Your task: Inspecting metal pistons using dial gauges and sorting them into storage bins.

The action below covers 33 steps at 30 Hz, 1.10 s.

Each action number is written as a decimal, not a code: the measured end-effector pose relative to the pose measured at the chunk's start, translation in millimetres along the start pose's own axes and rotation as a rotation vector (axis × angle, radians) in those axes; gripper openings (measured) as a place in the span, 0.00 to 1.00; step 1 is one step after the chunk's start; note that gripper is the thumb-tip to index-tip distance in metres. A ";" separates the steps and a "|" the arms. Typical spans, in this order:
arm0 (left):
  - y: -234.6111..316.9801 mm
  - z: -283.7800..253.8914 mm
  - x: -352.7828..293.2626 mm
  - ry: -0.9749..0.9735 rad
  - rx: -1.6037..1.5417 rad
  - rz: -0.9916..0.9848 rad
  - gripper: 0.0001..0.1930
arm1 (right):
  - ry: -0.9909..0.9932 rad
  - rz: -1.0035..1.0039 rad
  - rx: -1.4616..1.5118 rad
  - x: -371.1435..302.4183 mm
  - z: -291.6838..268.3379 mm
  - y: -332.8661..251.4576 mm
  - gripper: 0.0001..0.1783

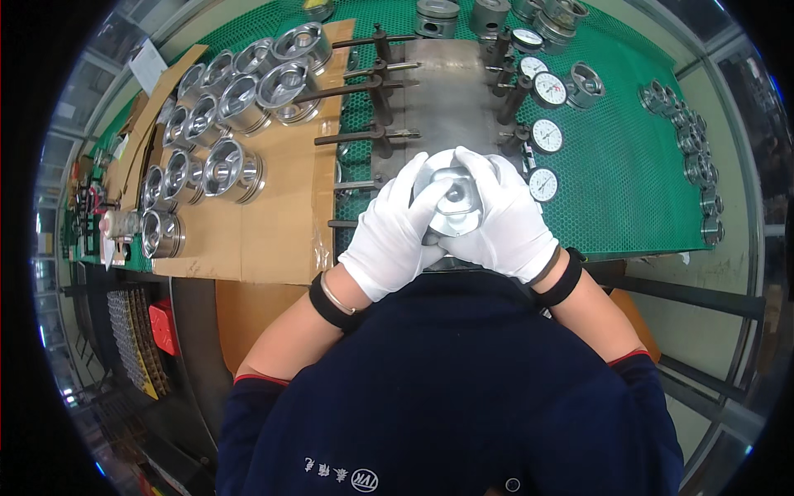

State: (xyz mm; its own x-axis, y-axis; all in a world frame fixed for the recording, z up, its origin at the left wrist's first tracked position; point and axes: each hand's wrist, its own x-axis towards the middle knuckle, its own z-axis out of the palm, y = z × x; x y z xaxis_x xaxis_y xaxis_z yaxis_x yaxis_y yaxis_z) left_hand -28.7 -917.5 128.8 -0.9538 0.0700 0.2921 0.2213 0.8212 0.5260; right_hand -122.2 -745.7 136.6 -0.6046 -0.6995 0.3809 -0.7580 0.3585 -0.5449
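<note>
Green mesh matting covers the workbench, spreading beyond and to the right of both gloved hands. The left hand and the right hand are closed together around a shiny metal piston, fingers wrapped over its rim from either side, holding it just above the bench's near edge. Directly beyond the hands lies a grey metal fixture plate, with dark lever clamps along its left side and a column of round dial gauges along its right. To the left of the left hand, a sheet of brown cardboard carries a group of similar pistons lying close together. Far to the right of the right hand, a row of small metal parts follows the mat's edge. More pistons stand at the far end. Below the left forearm, a red box sits on a lower level beside the bench.
</note>
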 end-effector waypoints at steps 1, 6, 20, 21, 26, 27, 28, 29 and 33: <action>-1.1 4.4 0.7 0.034 0.004 0.026 0.42 | -0.005 -0.031 0.026 -1.0 -3.8 2.0 0.52; -3.8 11.9 6.1 0.073 0.024 0.055 0.36 | -0.030 0.081 0.188 -33.5 -14.8 15.7 0.49; -14.7 25.3 33.7 0.103 -0.045 0.071 0.42 | -0.270 1.025 1.112 -55.6 5.2 31.1 0.47; -15.9 26.7 34.2 0.114 -0.040 0.084 0.42 | -0.275 1.015 1.117 -56.0 4.9 31.5 0.48; -16.2 27.1 34.9 0.105 -0.019 0.081 0.41 | -0.282 1.031 1.146 -54.5 4.3 31.5 0.48; -16.6 27.8 34.8 0.109 -0.022 0.074 0.41 | -0.288 1.012 1.114 -54.8 4.6 31.9 0.49; -16.6 28.0 35.0 0.105 -0.025 0.076 0.41 | -0.294 0.994 1.082 -55.0 5.0 32.1 0.49; -16.8 27.9 35.3 0.110 -0.018 0.076 0.41 | -0.293 0.996 1.082 -52.5 3.4 30.5 0.49; -16.3 27.2 36.8 0.125 -0.021 0.099 0.41 | -0.302 1.018 1.088 -47.4 -0.6 26.8 0.52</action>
State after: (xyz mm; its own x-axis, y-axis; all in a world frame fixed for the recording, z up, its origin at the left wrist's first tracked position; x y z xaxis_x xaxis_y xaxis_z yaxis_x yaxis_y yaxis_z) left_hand -72.9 -913.0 109.2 -0.8950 0.0777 0.4393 0.3182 0.8014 0.5064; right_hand -114.0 -702.6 104.4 -0.5694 -0.5882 -0.5743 0.5634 0.2296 -0.7937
